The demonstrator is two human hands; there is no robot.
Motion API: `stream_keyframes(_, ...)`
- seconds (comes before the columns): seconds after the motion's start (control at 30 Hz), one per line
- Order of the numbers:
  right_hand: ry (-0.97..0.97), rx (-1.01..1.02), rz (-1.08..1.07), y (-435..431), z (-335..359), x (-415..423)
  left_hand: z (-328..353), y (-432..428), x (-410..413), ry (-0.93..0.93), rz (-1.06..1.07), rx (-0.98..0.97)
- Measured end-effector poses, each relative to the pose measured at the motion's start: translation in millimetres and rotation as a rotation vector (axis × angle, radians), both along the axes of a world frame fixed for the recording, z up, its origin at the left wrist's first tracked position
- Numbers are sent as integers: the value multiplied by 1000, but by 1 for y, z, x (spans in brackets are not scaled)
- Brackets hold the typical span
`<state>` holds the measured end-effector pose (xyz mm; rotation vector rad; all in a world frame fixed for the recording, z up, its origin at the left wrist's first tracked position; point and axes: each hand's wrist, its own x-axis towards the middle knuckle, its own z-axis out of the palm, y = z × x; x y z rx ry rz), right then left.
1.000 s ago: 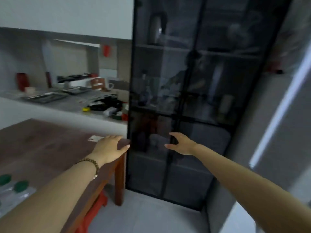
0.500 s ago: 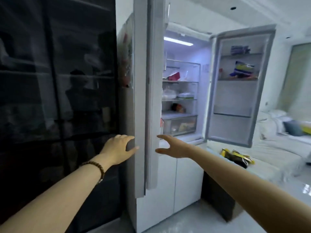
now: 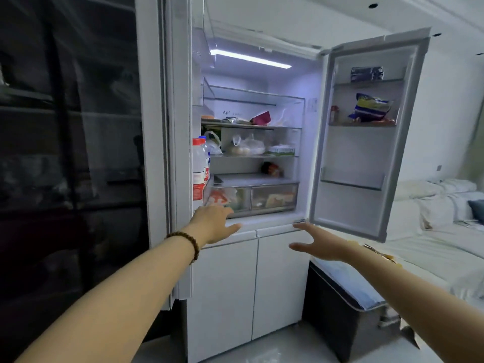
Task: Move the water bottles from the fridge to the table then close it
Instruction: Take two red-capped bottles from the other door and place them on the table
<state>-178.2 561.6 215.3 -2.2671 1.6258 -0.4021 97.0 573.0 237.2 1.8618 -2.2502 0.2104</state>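
Two hands out in front, both empty. Left hand [image 3: 213,224] flat and spread, fingers loose, gripping nothing, level with the bottom edge of the lit fridge [image 3: 262,226] opening. Right hand [image 3: 318,243] likewise open, palm turned inward, fingers apart, holding nothing, just under the lower corner of the right door [image 3: 364,158].

Both upper doors swung wide. Just above the left hand and a little to its left, at least two water bottles [image 3: 198,170] standing upright in the rack of the left door [image 3: 180,153], one with a red cap and red label, one with a blue cap behind it. Near but not touched. Exact count hard to tell, since the door edge hides part of the rack.

Past the left fingertips, a clear drawer [image 3: 251,197] of bagged food; higher up, shelves with bags and packets. Beyond the right hand, a snack bag [image 3: 372,107] on a door shelf. Beads around the left wrist: a bracelet [image 3: 187,242].

Table out of view, so no telling from here how many bottles already sit there.

By the look of it, mid-task at best: bottles remaining inside, no grasp made yet, carrying to the table to come, doors to shut last. Likely next reach up and leftward for the red-capped one.
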Motion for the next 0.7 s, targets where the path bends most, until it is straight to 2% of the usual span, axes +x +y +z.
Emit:
stream_keyframes(0.23, -91, -71, 142, -87, 21, 4, 33, -64, -14, 81, 54, -118)
stream_keyframes(0.47, -150, -165, 284, -199, 54, 31, 72, -173, -8, 8, 83, -446)
stream_keyframes(0.57, -198, -206, 385, -247, 67, 43, 96, -207, 1, -111, 132, -560)
stream_keyframes(0.7, -325, -221, 536, -302, 81, 81, 112, -233, 15, -132, 235, -632)
